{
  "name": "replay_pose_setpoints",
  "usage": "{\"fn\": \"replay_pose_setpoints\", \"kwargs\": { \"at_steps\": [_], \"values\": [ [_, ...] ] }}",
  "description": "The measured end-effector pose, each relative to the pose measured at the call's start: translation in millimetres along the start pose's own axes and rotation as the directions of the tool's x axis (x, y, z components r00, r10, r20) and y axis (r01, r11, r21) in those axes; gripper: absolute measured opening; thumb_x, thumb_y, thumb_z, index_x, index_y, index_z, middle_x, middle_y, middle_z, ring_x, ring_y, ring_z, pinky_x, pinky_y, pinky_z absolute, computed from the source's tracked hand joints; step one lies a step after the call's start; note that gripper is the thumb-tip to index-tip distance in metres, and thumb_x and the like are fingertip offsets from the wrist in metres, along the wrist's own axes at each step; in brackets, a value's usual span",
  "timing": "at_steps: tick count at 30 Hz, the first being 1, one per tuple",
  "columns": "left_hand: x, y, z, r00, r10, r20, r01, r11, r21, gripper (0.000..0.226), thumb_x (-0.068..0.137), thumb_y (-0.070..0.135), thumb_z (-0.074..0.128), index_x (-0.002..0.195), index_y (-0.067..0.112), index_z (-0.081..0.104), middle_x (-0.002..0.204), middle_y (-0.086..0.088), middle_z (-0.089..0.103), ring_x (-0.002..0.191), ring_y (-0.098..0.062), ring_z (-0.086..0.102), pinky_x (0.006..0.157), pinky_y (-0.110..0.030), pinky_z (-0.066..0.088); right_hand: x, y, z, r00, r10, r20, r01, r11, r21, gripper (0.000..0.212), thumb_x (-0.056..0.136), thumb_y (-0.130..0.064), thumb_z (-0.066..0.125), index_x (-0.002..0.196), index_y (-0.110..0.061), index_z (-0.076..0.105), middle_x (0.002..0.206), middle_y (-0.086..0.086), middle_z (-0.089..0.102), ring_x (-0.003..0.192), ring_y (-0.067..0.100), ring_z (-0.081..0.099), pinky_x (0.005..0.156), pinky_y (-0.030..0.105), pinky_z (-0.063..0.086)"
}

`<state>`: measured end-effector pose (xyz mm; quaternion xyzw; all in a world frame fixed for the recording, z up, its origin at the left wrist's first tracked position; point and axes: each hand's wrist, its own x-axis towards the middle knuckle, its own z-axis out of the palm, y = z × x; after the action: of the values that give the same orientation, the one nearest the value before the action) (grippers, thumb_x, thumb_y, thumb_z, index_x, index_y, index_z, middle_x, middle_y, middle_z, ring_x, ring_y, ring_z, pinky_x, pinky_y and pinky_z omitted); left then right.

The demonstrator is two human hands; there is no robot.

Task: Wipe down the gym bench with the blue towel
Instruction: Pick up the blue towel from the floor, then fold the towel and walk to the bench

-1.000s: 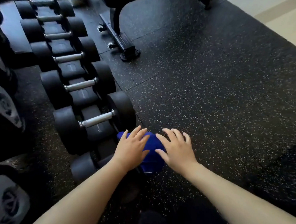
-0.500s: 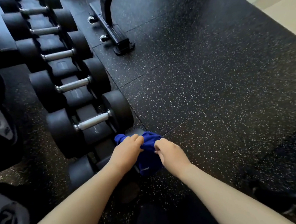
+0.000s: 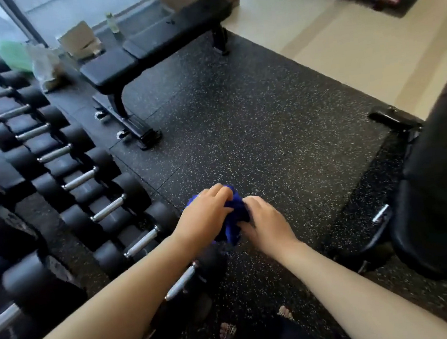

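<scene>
Both hands, left hand and right hand, squeeze the bunched blue cloth towel above the speckled black rubber floor. The long black padded gym bench sits well apart; carry the towel over and open it flat first.

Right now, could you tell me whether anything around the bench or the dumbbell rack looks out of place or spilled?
Nothing looks spilled or damaged. The one odd spot is the loose clutter beyond the dumbbell rack: a plastic bag, a cardboard box and a bottle sit on the floor behind the flat bench. The blue towel is bunched in both hands.
</scene>
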<state>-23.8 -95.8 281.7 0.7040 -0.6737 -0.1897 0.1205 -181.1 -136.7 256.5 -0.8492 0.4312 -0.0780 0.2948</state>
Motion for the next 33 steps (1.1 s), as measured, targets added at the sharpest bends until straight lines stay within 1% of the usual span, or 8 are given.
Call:
{"fn": "replay_pose_setpoints", "kwargs": {
  "at_steps": [7, 14, 17, 20, 23, 26, 29, 33],
  "values": [
    [40, 96, -29, 0.955, 0.295, 0.045, -0.294, 0.956, -0.024, 0.025, 0.092, 0.012, 0.048, 0.114, 0.013, 0.057, 0.113, -0.005, 0.059, 0.1, -0.029, 0.058, 0.084, -0.038, 0.046, -56, 22, -84, 0.948, 0.204, -0.245, -0.178, 0.976, 0.126, 0.021, 0.095, -0.021, 0.046, 0.113, -0.014, 0.053, 0.113, 0.006, 0.058, 0.097, 0.026, 0.058, 0.072, 0.03, 0.039],
    [72, 222, -3, 0.877, 0.467, 0.113, -0.451, 0.881, -0.141, 0.026, 0.09, 0.016, 0.052, 0.116, 0.014, 0.055, 0.118, -0.003, 0.057, 0.1, -0.025, 0.059, 0.087, -0.035, 0.048, -141, 86, -151, 0.796, 0.408, -0.447, -0.326, 0.911, 0.252, 0.018, 0.094, -0.018, 0.047, 0.111, -0.016, 0.053, 0.109, 0.003, 0.064, 0.097, 0.023, 0.06, 0.073, 0.031, 0.041],
    [75, 260, 17, 0.836, 0.519, 0.18, -0.484, 0.851, -0.206, 0.036, 0.088, 0.017, 0.056, 0.123, 0.014, 0.053, 0.126, -0.003, 0.052, 0.11, -0.023, 0.056, 0.094, -0.034, 0.047, -171, 110, -170, 0.743, 0.457, -0.489, -0.36, 0.889, 0.285, 0.018, 0.093, -0.014, 0.049, 0.109, -0.016, 0.055, 0.106, 0.001, 0.066, 0.095, 0.021, 0.061, 0.071, 0.027, 0.039],
    [76, 309, 41, 0.775, 0.564, 0.283, -0.538, 0.825, -0.171, 0.056, 0.085, 0.027, 0.063, 0.137, 0.017, 0.042, 0.137, -0.001, 0.044, 0.119, -0.019, 0.052, 0.102, -0.033, 0.042, -206, 143, -190, 0.683, 0.484, -0.547, -0.381, 0.875, 0.299, 0.015, 0.091, -0.012, 0.052, 0.105, -0.014, 0.058, 0.1, 0.002, 0.066, 0.091, 0.021, 0.061, 0.07, 0.027, 0.037],
    [81, 361, 60, 0.769, 0.58, 0.269, -0.568, 0.813, -0.131, 0.066, 0.08, 0.036, 0.068, 0.137, 0.018, 0.04, 0.136, 0.0, 0.043, 0.117, -0.018, 0.053, 0.1, -0.035, 0.044, -235, 177, -213, 0.653, 0.47, -0.594, -0.366, 0.882, 0.296, 0.016, 0.089, -0.011, 0.055, 0.105, -0.012, 0.059, 0.101, 0.003, 0.066, 0.091, 0.018, 0.061, 0.072, 0.024, 0.038],
    [87, 416, 79, 0.799, 0.546, 0.251, -0.522, 0.838, -0.161, 0.055, 0.078, 0.029, 0.07, 0.127, 0.016, 0.049, 0.124, -0.003, 0.053, 0.111, -0.019, 0.056, 0.095, -0.034, 0.046, -261, 216, -239, 0.652, 0.462, -0.602, -0.338, 0.887, 0.314, 0.016, 0.089, -0.011, 0.056, 0.104, -0.014, 0.06, 0.1, -0.001, 0.065, 0.088, 0.01, 0.058, 0.075, 0.021, 0.04],
    [101, 473, 104, 0.831, 0.499, 0.245, -0.461, 0.865, -0.198, 0.039, 0.075, 0.023, 0.066, 0.112, 0.017, 0.058, 0.111, -0.002, 0.064, 0.102, -0.022, 0.061, 0.089, -0.036, 0.049, -292, 262, -268, 0.653, 0.47, -0.594, -0.33, 0.882, 0.335, 0.017, 0.088, -0.012, 0.059, 0.105, -0.015, 0.062, 0.102, -0.002, 0.064, 0.091, 0.011, 0.059, 0.079, 0.026, 0.048],
    [115, 555, 139, 0.785, 0.566, 0.252, -0.525, 0.823, -0.214, 0.038, 0.078, 0.022, 0.062, 0.116, 0.016, 0.06, 0.112, -0.003, 0.065, 0.102, -0.021, 0.061, 0.089, -0.036, 0.049, -340, 320, -306, 0.598, 0.557, -0.577, -0.368, 0.83, 0.42, 0.019, 0.088, -0.016, 0.06, 0.107, -0.019, 0.062, 0.1, -0.003, 0.066, 0.091, 0.012, 0.062, 0.079, 0.028, 0.052]
  ]
}}
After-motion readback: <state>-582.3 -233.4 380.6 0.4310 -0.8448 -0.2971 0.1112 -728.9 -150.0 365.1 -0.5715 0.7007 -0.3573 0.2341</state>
